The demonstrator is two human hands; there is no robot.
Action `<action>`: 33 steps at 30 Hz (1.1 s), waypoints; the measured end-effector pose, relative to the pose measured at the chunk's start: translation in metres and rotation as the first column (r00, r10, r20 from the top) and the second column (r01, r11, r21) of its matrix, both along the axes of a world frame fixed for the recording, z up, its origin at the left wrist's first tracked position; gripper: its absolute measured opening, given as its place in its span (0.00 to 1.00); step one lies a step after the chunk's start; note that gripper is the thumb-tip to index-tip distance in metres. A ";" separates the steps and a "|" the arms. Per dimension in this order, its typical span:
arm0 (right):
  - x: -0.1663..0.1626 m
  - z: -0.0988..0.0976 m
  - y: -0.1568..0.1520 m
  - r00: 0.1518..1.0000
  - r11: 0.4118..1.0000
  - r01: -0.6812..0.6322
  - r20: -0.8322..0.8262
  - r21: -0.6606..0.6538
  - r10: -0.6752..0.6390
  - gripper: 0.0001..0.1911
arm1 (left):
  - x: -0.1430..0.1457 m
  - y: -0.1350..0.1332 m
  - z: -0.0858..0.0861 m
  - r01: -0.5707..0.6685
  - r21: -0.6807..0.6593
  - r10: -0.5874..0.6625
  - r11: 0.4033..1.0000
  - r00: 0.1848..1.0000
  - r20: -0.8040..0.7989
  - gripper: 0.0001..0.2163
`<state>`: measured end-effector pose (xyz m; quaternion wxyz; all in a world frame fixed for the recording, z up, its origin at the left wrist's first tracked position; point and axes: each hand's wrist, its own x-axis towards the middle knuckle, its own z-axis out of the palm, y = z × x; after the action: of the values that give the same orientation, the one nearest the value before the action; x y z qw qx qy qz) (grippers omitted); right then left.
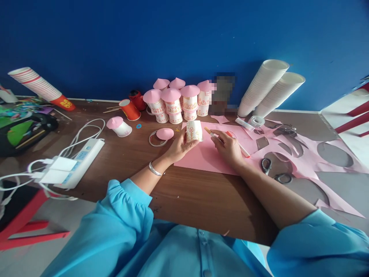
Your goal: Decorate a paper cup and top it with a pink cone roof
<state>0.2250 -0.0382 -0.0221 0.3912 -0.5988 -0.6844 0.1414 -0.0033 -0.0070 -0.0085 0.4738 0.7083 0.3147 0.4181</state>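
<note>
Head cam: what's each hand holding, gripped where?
Left hand holds the decorated paper cup by its side wall; right hand pinches a pen-like tool near its front end.

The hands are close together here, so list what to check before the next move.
1. Left hand grips the cup: ok, fingers wrapped around it, above the pink sheet.
2. Right hand holds the pen: ok, tip pointing at the cup.
3. Pen tip touches the cup: cannot tell.
4. Sheet lies flat under both hands: ok.
5. Pink cap close by: ok, on the table just left of the left hand.
6. Scissors apart from the right hand: ok, lying on the scraps to its right.
</note>
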 end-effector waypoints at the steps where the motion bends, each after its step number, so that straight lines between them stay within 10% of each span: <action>1: 0.000 0.000 0.000 1.000 1.000 -0.004 -0.020 0.024 0.004 0.17 | 0.000 0.000 -0.001 -0.002 0.044 0.004 0.999 0.999 -0.036 0.30; 17: 0.000 0.002 -0.001 0.997 0.998 -0.052 -0.052 0.029 0.053 0.18 | -0.005 0.000 -0.003 -0.006 0.295 0.132 0.955 0.903 -0.409 0.25; 27: -0.004 0.011 -0.009 0.996 0.993 -0.044 -0.072 0.109 0.052 0.19 | -0.009 -0.001 -0.009 -0.227 0.263 0.282 0.938 0.939 -0.195 0.28; 33: -0.014 0.010 -0.024 0.950 0.944 -0.304 0.112 0.127 0.291 0.19 | -0.009 -0.012 0.010 -0.171 0.340 0.259 0.925 0.937 -0.233 0.19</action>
<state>0.2113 -0.0625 -0.0125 0.3753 -0.4648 -0.7927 0.1218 -0.0124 -0.0189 0.0016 0.2574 0.7864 0.3828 0.4108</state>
